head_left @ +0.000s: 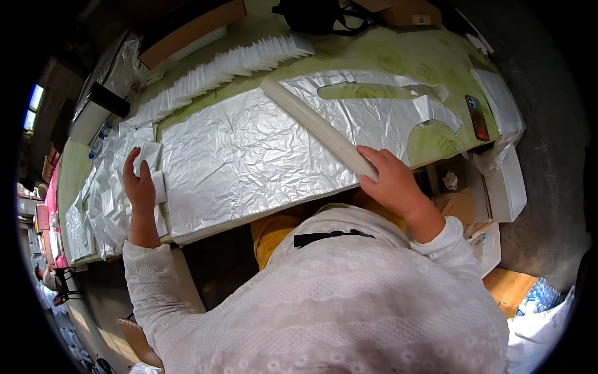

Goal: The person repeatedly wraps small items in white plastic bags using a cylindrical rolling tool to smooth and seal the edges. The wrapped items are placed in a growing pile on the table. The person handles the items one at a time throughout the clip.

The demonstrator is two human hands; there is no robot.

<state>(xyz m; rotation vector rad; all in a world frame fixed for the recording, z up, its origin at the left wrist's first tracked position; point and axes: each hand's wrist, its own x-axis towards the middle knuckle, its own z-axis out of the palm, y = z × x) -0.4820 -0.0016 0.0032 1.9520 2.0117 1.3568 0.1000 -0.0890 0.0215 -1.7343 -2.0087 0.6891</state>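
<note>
My right hand (pixel 391 182) is closed round the near end of a long whitish tube (pixel 314 123). The tube lies slantwise over a silvery, crinkled plastic bag (pixel 230 149) spread flat on the table, its far end pointing away to the left. Cut-outs at the bag's right end show the green tablecloth beneath. My left hand (pixel 140 182) is raised with thumb and fingers apart, holding nothing. It is nearest to a loose heap of small white packets (pixel 112 193) at the table's left.
Behind the bag runs a long row of overlapping white packets (pixel 215 73). A phone (pixel 477 117) lies near the right edge of the green-covered table (pixel 398 50). Cardboard boxes (pixel 187 31) and a black bag (pixel 311 15) stand at the back. Open drawers or boxes (pixel 506 187) sit below right.
</note>
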